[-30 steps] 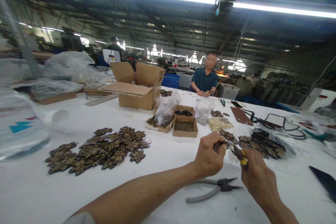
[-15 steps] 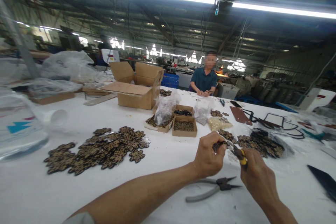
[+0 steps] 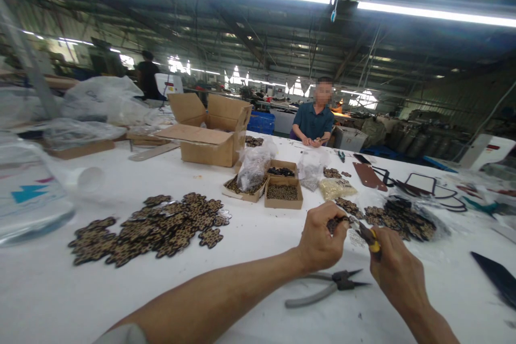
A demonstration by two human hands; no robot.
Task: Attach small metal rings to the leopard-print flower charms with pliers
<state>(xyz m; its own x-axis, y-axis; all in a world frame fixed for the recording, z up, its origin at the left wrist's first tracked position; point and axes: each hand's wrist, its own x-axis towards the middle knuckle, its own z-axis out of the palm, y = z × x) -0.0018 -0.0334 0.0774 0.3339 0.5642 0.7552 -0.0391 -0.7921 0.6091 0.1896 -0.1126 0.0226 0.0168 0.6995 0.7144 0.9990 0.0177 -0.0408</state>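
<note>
My left hand is closed in a pinch on a leopard-print piece, mostly hidden by the fingers. My right hand grips pliers with yellow on the handles; their jaws are close to the piece, and whether they touch it is too small to tell. Grey-handled pliers lie open on the white table below my hands. A large heap of leopard-print flower-shaped pieces spreads out on the left. More such pieces lie just beyond my right hand.
Small boxes of metal parts stand mid-table, beside clear bags and a big open carton. A dark flat object lies at the right. Across the table sits a person in a teal shirt. A clear container is far left.
Both hands keep nearly the same place and hold. In the left background, a dark-clothed person shows more fully, beside the white machine.
</note>
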